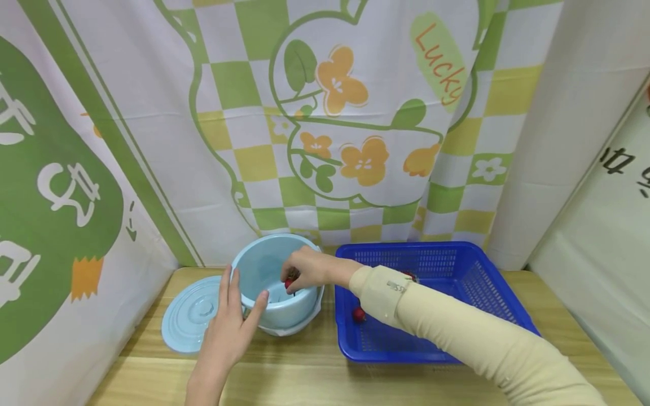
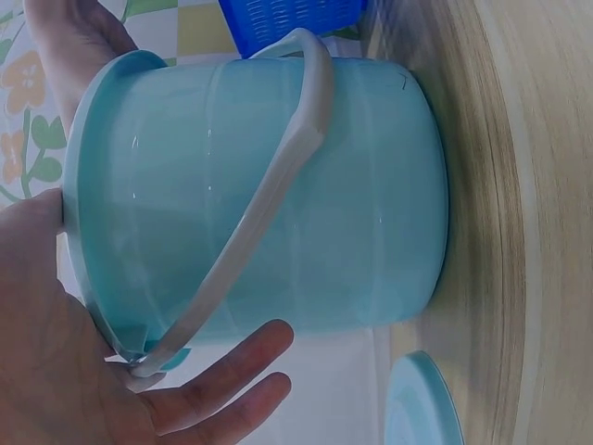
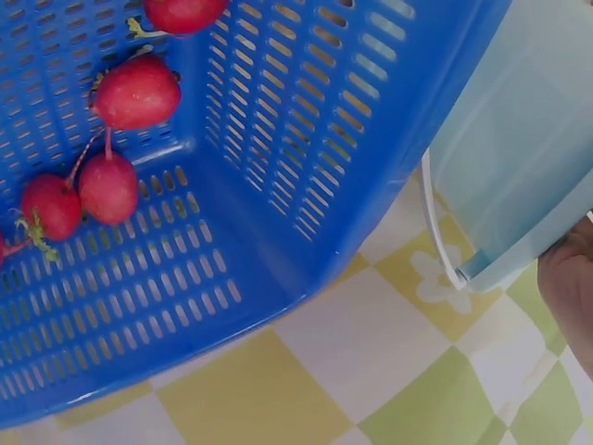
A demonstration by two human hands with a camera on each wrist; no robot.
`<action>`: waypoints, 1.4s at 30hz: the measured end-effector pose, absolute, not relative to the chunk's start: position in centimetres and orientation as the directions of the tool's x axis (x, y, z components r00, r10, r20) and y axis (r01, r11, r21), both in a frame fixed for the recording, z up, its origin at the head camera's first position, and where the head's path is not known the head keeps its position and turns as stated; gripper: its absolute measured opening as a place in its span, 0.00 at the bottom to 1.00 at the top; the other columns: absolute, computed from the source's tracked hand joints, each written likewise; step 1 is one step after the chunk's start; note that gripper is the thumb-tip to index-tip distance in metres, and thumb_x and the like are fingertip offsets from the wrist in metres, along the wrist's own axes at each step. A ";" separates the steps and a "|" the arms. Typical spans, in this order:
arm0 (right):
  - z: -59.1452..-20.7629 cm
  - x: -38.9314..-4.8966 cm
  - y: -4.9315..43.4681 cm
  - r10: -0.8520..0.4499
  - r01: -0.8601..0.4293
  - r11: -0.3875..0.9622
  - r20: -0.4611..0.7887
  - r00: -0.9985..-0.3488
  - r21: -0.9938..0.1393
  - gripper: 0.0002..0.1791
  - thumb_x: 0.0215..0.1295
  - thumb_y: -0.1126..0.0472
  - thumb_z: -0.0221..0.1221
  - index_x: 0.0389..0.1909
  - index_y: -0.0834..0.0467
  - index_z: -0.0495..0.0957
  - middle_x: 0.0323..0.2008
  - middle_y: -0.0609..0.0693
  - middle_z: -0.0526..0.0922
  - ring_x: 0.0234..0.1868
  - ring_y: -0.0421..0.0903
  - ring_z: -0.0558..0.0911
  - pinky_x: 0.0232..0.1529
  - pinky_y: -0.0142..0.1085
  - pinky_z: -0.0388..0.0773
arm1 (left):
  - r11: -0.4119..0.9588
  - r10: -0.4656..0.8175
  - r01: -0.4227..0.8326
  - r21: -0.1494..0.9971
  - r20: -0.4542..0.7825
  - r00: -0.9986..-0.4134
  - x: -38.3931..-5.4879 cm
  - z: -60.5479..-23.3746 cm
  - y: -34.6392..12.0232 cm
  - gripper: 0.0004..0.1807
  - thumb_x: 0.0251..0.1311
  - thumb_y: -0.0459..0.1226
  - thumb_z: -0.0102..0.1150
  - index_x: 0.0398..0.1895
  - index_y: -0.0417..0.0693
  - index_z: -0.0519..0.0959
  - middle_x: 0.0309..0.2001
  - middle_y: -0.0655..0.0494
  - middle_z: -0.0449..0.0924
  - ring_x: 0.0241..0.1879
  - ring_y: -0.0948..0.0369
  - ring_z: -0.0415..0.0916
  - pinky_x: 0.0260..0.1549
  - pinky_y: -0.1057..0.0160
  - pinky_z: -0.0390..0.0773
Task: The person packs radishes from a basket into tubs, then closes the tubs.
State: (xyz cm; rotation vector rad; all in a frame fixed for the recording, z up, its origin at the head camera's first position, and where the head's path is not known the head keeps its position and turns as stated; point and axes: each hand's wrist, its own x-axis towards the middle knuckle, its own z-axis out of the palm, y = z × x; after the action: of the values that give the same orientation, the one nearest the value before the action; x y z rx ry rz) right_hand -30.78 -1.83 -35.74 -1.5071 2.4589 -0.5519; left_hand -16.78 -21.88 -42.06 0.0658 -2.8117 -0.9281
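Note:
A light blue bucket (image 1: 289, 318) stands upright on the table, its pale handle (image 2: 264, 199) hanging down one side. My right hand (image 1: 310, 266) reaches in over its rim and pinches a red radish (image 1: 289, 283) inside the opening. At the rim, my left hand (image 1: 231, 321) rests with the thumb on the near edge and straight fingers along the left side. In the left wrist view two fingers (image 2: 227, 385) extend beside the bucket wall. Several red radishes (image 3: 139, 91) lie in a blue plastic basket (image 1: 350, 352) to the right, partly covered by my right forearm.
Left of the bucket, a round blue lid (image 1: 185, 321) lies on the wooden table (image 1: 304, 378). A patterned curtain (image 1: 355, 220) hangs right behind the bucket and basket. More cloth (image 1: 599, 237) hangs along the right side.

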 end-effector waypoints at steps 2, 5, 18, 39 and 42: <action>-35.7 -30.8 -1.9 -0.888 -0.812 0.415 0.010 -0.459 -0.412 0.10 0.65 0.62 0.74 0.44 0.61 0.90 0.39 0.49 0.91 0.39 0.38 0.86 0.43 0.24 0.80 | 0.804 -0.099 0.012 0.595 0.155 -0.983 -16.8 -42.1 -21.9 0.52 0.77 0.69 0.37 0.88 0.50 0.35 0.86 0.61 0.22 0.54 0.29 0.79 0.42 0.31 0.82; -35.6 -30.7 -1.9 -0.890 -0.813 0.413 0.006 -0.455 -0.410 0.09 0.65 0.63 0.74 0.44 0.62 0.90 0.38 0.49 0.91 0.39 0.38 0.86 0.43 0.25 0.80 | 0.804 -0.100 0.010 0.594 0.152 -0.983 -16.8 -42.0 -21.8 0.52 0.77 0.69 0.37 0.88 0.50 0.34 0.86 0.62 0.21 0.54 0.29 0.79 0.42 0.31 0.82; -35.4 -30.5 -2.0 -0.893 -0.818 0.414 -0.005 -0.450 -0.398 0.09 0.65 0.62 0.74 0.43 0.62 0.90 0.38 0.50 0.91 0.39 0.38 0.86 0.42 0.24 0.79 | 0.802 -0.100 0.009 0.597 0.149 -0.984 -16.7 -41.9 -21.9 0.52 0.77 0.69 0.37 0.88 0.49 0.35 0.86 0.61 0.22 0.53 0.31 0.80 0.38 0.35 0.83; -35.5 -30.5 -2.1 -0.885 -0.794 0.434 -0.038 -0.463 -0.425 0.10 0.66 0.62 0.74 0.46 0.62 0.89 0.45 0.56 0.91 0.45 0.45 0.90 0.47 0.26 0.82 | 0.797 -0.102 0.019 0.604 0.165 -0.981 -16.8 -42.1 -21.9 0.51 0.77 0.68 0.38 0.88 0.51 0.36 0.86 0.60 0.24 0.50 0.37 0.82 0.34 0.44 0.83; -35.5 -30.6 -2.1 -0.888 -0.798 0.428 -0.033 -0.459 -0.423 0.10 0.67 0.62 0.73 0.45 0.61 0.90 0.44 0.55 0.92 0.45 0.44 0.90 0.46 0.26 0.82 | 0.798 -0.100 0.019 0.602 0.163 -0.982 -16.8 -42.1 -21.9 0.51 0.77 0.68 0.38 0.88 0.51 0.35 0.86 0.61 0.24 0.49 0.38 0.82 0.34 0.44 0.83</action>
State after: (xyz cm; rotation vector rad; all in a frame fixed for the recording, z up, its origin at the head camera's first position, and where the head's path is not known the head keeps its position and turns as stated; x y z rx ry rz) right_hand -30.60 -2.07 -35.55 -1.4686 2.4328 -0.5152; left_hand -16.81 -21.92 -42.11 0.0634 -2.7996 -0.9407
